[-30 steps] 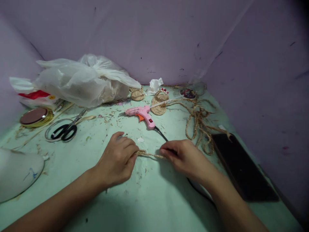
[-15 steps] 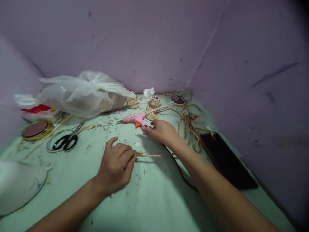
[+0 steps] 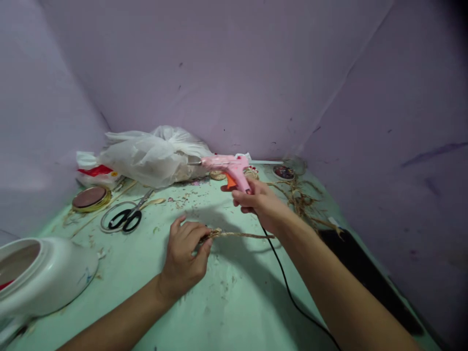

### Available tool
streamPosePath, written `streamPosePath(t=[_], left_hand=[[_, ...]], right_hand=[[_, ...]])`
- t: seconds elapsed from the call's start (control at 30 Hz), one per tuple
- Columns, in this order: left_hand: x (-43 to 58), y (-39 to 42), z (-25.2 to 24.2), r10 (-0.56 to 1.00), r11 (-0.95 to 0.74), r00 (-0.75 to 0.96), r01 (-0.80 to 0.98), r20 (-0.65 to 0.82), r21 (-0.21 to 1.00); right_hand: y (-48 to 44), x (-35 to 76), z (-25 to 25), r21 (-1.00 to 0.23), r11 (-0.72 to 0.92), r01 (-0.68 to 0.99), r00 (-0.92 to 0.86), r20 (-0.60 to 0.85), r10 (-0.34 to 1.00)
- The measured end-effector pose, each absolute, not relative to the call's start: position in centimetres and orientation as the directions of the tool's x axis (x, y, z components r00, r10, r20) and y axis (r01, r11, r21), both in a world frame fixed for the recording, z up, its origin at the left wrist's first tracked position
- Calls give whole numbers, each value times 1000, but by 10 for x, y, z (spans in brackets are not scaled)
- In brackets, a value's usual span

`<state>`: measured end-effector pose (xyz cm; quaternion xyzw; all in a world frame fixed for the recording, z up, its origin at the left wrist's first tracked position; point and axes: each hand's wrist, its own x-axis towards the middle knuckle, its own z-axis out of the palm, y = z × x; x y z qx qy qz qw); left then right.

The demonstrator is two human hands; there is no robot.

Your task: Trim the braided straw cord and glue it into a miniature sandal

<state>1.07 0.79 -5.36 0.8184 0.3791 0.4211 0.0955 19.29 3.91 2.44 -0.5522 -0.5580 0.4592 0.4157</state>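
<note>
Near the middle of the green tabletop (image 3: 234,292), my left hand (image 3: 188,248) pinches the coiled end of a braided twine cord (image 3: 241,235), whose free end points right. My right hand (image 3: 259,200) is wrapped round the handle of a pink glue gun (image 3: 224,163), lifted above the table. Its metal nozzle points left and its orange trigger faces down-left. A black cable runs from the handle toward the bottom right. Fingertips of my left hand partly cover the coil.
At the back left lies a white plastic bag (image 3: 153,156). Black-handled scissors (image 3: 131,214) and a round tin (image 3: 91,198) are to the left, near a white pot (image 3: 54,278). Loose twine (image 3: 303,200) and a dark flat object (image 3: 365,278) are at right.
My right hand has closed round the glue gun and raised it off the table. The view has shifted, showing more of the white pot. My left hand still pinches the twine.
</note>
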Motion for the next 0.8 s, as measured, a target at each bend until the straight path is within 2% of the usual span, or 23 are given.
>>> streamPosePath(t=[0.07, 0.2, 0.3, 0.4, 0.5, 0.6, 0.8], left_hand=[[10, 8, -54, 708, -686, 341, 539, 619, 488], [11, 7, -53, 710, -686, 325, 521, 625, 509], [12, 7, -52, 715, -683, 331, 516, 616, 516], [12, 9, -55, 728, -670, 335, 534, 598, 516], [11, 11, -57, 736, -657, 318, 550, 598, 516], [11, 11, -58, 727, -661, 305, 552, 615, 508], [14, 7, -55, 737, -653, 326, 572, 593, 497]], right_hand=[[22, 201, 35, -995, 40, 95, -41, 36, 999], [-12, 215, 30, -996, 94, -8, 56, 94, 994], [-31, 222, 14, -984, 162, 69, 220, 174, 960], [-41, 228, 4, -958, 259, 124, 409, 287, 866], [-48, 233, 7, -946, 269, 182, 484, 324, 813], [-57, 236, 10, -938, 132, 320, 467, 277, 840], [-74, 242, -8, -876, -10, 481, 255, 128, 958]])
